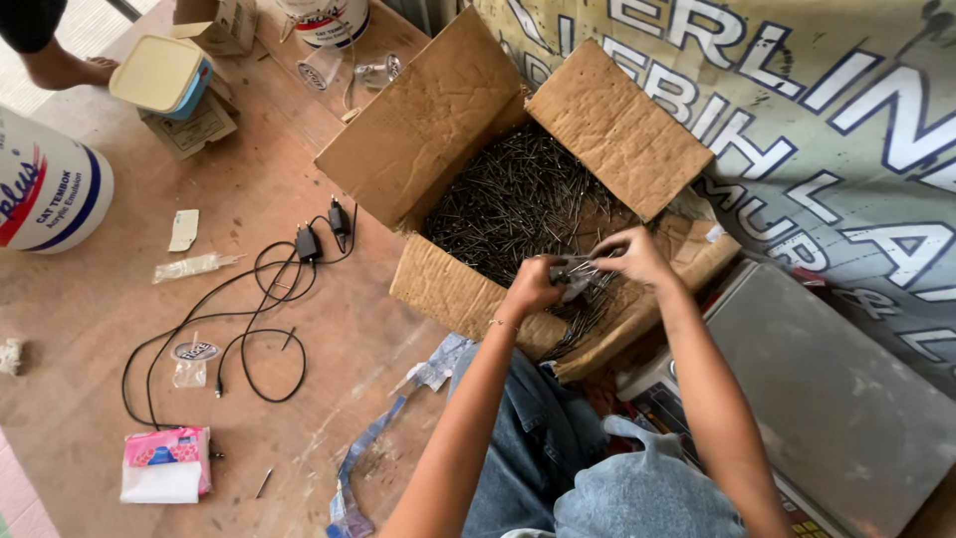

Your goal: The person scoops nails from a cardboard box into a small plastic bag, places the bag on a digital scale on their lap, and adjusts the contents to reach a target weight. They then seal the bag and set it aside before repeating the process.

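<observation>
Closest to me are my knees in faded blue denim jeans (637,493), with both bare forearms reaching forward over them. My left hand (535,286) is closed into a loose fist around one end of a small bundle of thin dark metal nails (575,276). My right hand (635,254) meets it from the other side, its fingers (602,249) curled in and pinching the same bundle. I cannot tell how many nails are in that grip. Both hands sit just over the near edge of the open brown cardboard box (438,110), whose flaps are folded outward. Inside the box lies a deep, tangled heap of loose dark nails (508,199), and the bundle hangs right above the near part of that heap.

To my right, touching my leg, is a flat grey metal weighing scale (836,389), with a printed vinyl banner (846,110) spread beyond it. On the wooden floor to my left lies a black charger with a coiled cable (249,319), a pink-and-white tissue pack (164,463) near it, and a white paint bucket (45,189) at the far left edge. Another person's bare foot (70,70) shows at the top-left corner.
</observation>
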